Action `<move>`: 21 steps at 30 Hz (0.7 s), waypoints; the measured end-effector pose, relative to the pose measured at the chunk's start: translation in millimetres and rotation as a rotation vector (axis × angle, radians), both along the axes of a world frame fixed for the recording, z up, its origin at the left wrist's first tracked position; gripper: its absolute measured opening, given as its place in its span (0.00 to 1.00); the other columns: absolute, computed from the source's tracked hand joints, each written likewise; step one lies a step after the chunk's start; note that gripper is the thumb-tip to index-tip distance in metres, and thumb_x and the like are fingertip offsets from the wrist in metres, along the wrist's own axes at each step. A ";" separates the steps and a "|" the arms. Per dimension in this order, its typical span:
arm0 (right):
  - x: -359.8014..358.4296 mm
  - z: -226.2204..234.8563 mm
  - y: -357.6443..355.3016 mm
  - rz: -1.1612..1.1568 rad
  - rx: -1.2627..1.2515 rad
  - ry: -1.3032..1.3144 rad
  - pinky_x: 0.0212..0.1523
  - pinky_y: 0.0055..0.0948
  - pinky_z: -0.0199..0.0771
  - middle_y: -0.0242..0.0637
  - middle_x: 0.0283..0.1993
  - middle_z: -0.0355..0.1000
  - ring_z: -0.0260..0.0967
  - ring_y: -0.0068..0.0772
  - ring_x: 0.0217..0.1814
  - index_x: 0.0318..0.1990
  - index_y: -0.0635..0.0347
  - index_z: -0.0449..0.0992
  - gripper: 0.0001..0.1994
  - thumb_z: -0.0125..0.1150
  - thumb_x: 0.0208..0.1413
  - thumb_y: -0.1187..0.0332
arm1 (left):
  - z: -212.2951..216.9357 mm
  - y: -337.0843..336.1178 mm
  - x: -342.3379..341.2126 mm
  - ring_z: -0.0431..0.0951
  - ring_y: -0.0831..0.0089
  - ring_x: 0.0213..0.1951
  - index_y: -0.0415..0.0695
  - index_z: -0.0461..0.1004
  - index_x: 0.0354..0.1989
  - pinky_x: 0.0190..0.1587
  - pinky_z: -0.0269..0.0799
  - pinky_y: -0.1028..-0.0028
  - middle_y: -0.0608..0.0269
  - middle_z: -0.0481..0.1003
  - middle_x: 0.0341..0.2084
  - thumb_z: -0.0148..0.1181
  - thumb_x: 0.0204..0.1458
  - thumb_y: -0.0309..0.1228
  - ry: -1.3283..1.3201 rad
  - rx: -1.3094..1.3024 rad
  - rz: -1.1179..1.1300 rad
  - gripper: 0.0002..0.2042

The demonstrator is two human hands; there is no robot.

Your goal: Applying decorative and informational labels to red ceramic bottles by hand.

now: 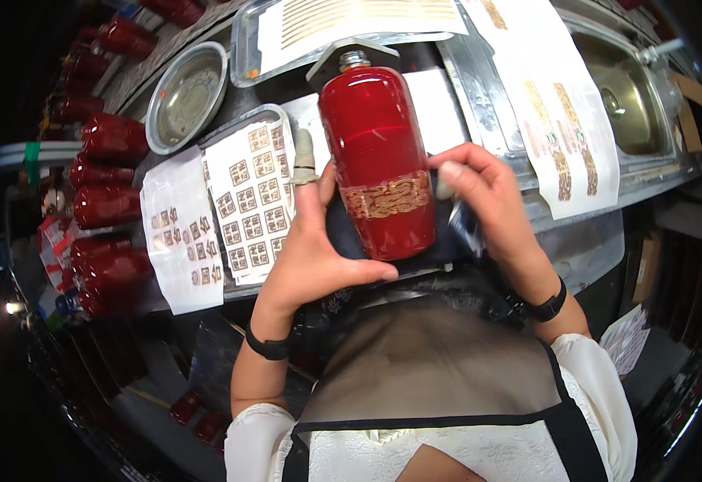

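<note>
A glossy red glass bottle (376,120) lies tilted in front of me, its bare threaded neck pointing away. An ornate gold band decal (388,197) wraps its lower part. My left hand (312,253) cradles the bottle's lower left side, the thumb at the base and other fingers partly hidden behind it. A pale finger cot covers the raised index finger. At the bottle's right edge, beside the band's end, my right hand (491,197) has its fingers drawn together, also with a pale cot. Whatever they pinch is hidden. A shiny, blurred bluish-white thing (467,229) shows below that hand.
Decal sheets (250,201) lie in a metal tray on the left, another sheet (178,233) beside them. A metal bowl (188,96) stands behind. Several red bottles (110,205) line the far left. Long decal paper (548,96) drapes near a sink (620,96) on the right.
</note>
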State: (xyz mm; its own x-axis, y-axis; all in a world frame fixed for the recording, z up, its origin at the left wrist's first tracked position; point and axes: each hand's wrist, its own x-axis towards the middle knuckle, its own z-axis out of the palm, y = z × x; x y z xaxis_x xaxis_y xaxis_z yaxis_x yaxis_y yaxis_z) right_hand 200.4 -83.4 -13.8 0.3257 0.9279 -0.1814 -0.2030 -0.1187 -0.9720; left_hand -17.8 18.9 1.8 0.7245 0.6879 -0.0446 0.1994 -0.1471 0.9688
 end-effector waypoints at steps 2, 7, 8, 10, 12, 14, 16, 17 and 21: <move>9.2 1.1 1.1 -0.112 -0.045 0.183 0.45 0.19 0.66 0.27 0.37 0.73 0.68 0.16 0.40 0.43 0.64 0.77 0.11 0.60 0.59 0.66 | -4.2 -6.8 -1.3 0.63 0.58 0.66 0.35 0.49 0.59 0.71 0.49 0.61 0.42 0.63 0.64 0.84 0.30 0.36 0.061 0.117 0.013 0.52; 9.0 30.9 -4.5 -0.209 -0.027 0.087 0.47 0.20 0.70 0.34 0.43 0.72 0.69 0.18 0.44 0.49 0.64 0.71 0.15 0.61 0.54 0.75 | -7.9 -20.0 2.6 0.62 0.51 0.67 0.30 0.43 0.71 0.69 0.53 0.59 0.39 0.59 0.66 0.79 0.35 0.33 -0.013 0.365 0.084 0.58; 2.0 40.3 -4.9 -0.260 0.002 -0.032 0.47 0.21 0.71 0.35 0.43 0.72 0.69 0.19 0.45 0.50 0.64 0.70 0.17 0.62 0.53 0.77 | -7.0 -23.2 3.3 0.62 0.51 0.67 0.30 0.43 0.71 0.69 0.53 0.59 0.39 0.59 0.66 0.79 0.35 0.33 -0.020 0.359 0.071 0.58; -19.4 59.7 -6.8 -0.200 0.082 -0.244 0.41 0.24 0.75 0.35 0.42 0.72 0.71 0.20 0.41 0.48 0.62 0.69 0.16 0.63 0.52 0.77 | -5.6 -29.0 5.0 0.59 0.46 0.68 0.31 0.45 0.71 0.70 0.45 0.51 0.40 0.58 0.67 0.79 0.34 0.34 0.060 0.449 0.154 0.57; -41.6 65.7 5.6 -0.083 0.255 -0.555 0.38 0.30 0.75 0.40 0.39 0.72 0.74 0.30 0.38 0.41 0.63 0.72 0.11 0.64 0.50 0.76 | -5.4 -32.6 6.9 0.57 0.43 0.68 0.31 0.46 0.70 0.71 0.40 0.45 0.40 0.56 0.67 0.78 0.34 0.34 0.047 0.424 0.171 0.56; -55.0 60.7 23.3 -0.056 0.461 -0.964 0.37 0.26 0.73 0.39 0.37 0.74 0.75 0.32 0.36 0.42 0.64 0.74 0.12 0.67 0.50 0.75 | -9.7 -33.1 12.1 0.56 0.41 0.68 0.31 0.47 0.70 0.70 0.36 0.42 0.39 0.56 0.68 0.78 0.33 0.34 0.012 0.626 0.210 0.56; -55.6 56.3 21.8 -0.106 0.425 -1.017 0.37 0.27 0.74 0.40 0.37 0.74 0.75 0.30 0.37 0.42 0.64 0.73 0.12 0.67 0.51 0.75 | -13.1 -31.5 11.9 0.57 0.42 0.68 0.31 0.47 0.70 0.70 0.36 0.42 0.38 0.56 0.68 0.79 0.32 0.33 -0.006 0.652 0.220 0.56; -52.5 52.8 18.0 -0.148 0.348 -0.966 0.36 0.26 0.73 0.39 0.37 0.74 0.74 0.28 0.37 0.42 0.64 0.73 0.11 0.66 0.52 0.74 | -13.4 -31.7 8.9 0.56 0.41 0.68 0.31 0.47 0.70 0.70 0.37 0.42 0.38 0.56 0.68 0.79 0.32 0.33 0.005 0.578 0.195 0.57; -34.8 31.5 1.1 -0.315 0.076 -0.571 0.33 0.29 0.73 0.36 0.35 0.74 0.73 0.27 0.33 0.41 0.64 0.71 0.10 0.64 0.54 0.74 | -14.7 -31.4 2.4 0.55 0.40 0.69 0.31 0.46 0.71 0.71 0.38 0.43 0.38 0.55 0.68 0.79 0.31 0.33 0.033 0.493 0.167 0.58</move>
